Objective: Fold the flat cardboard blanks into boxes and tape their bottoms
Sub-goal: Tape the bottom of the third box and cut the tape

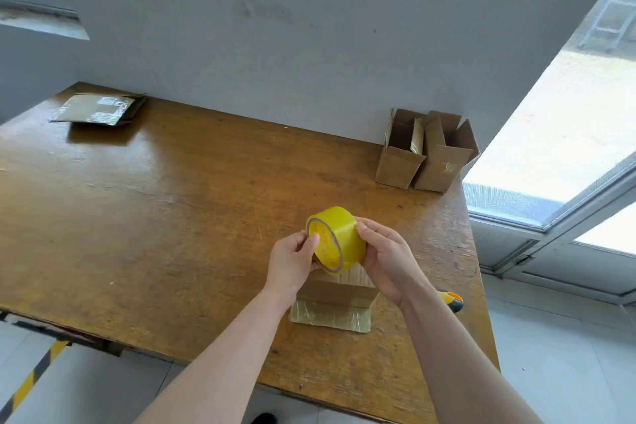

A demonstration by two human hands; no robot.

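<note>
Both my hands hold a yellow tape roll above a folded cardboard box. My left hand pinches the roll's open side near its core. My right hand grips the roll's outer band from the right. The box stands on the wooden table just under my hands, with shiny tape on the flap that faces me. Part of the box's top is hidden behind the roll and my hands.
Two finished open boxes stand at the back right against the wall. A stack of flat blanks lies at the back left. A yellow-and-black cutter pokes out beside my right wrist. The table's right edge borders a glass door.
</note>
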